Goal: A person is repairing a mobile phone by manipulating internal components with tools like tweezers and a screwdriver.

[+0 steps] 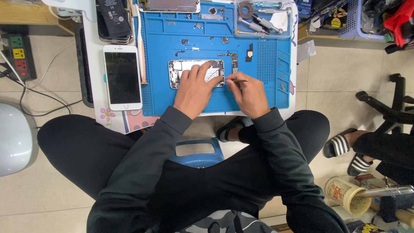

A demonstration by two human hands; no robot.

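An opened phone body (181, 69) lies flat in the middle of a blue repair mat (258, 95) on a low white table. My left hand (195, 88) rests on top of it, fingers spread over its right half and pressing it down. Just to the right, my right hand (248, 95) pinches a thin metal tool (237, 80) that points left, its tip at the phone body's right edge near my left fingertips. Small loose parts and screws (228, 55) are scattered on the mat above the phone.
A white phone screen (123, 77) lies left of the mat, with a black battery (113, 17) behind it. Screwdrivers (263, 21) sit in the mat's back-right tray. A power strip (18, 54) lies on the floor at left. Another person's sandalled feet (345, 149) are at right.
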